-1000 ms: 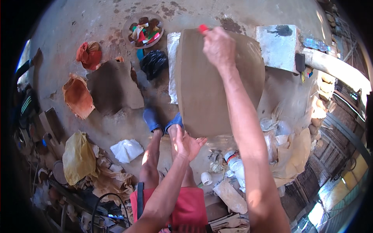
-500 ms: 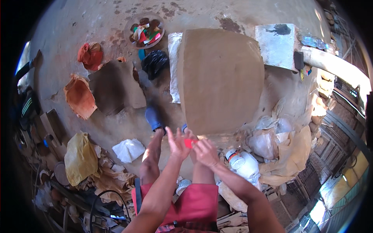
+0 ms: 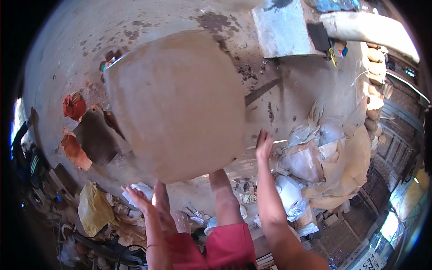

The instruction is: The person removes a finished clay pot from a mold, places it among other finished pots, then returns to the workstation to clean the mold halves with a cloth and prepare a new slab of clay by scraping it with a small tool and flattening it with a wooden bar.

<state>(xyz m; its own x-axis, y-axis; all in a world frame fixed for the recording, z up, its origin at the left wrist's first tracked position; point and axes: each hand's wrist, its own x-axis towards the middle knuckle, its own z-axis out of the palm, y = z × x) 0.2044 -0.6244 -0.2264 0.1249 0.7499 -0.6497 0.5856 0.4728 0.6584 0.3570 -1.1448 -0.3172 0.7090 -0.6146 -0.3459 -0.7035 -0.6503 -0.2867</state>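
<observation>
A large brown sheet-like board stands out in the middle, hiding my feet and lower shins. Its near edge reaches my knees; what bears it up I cannot tell. My left hand is open, fingers stretched, off the board's near left corner. Behind it on the ground lies a crumpled white cloth. My right hand, seen nearly edge-on, is beyond the board's right edge, fingers extended and apparently holding nothing. The red scrap seen earlier is not visible. Past the far left corner, only a bit of the scrap bowl's contents shows.
Left are a red cloth bundle, a dark sheet, an orange-lined piece and a yellow plastic bag. A pale block stands far right. Plastic bags and brown paper lie right.
The board has shifted left and looks larger and nearer, now covering the black bag and most of the bowl. My hands have parted from the red scrap to opposite sides.
</observation>
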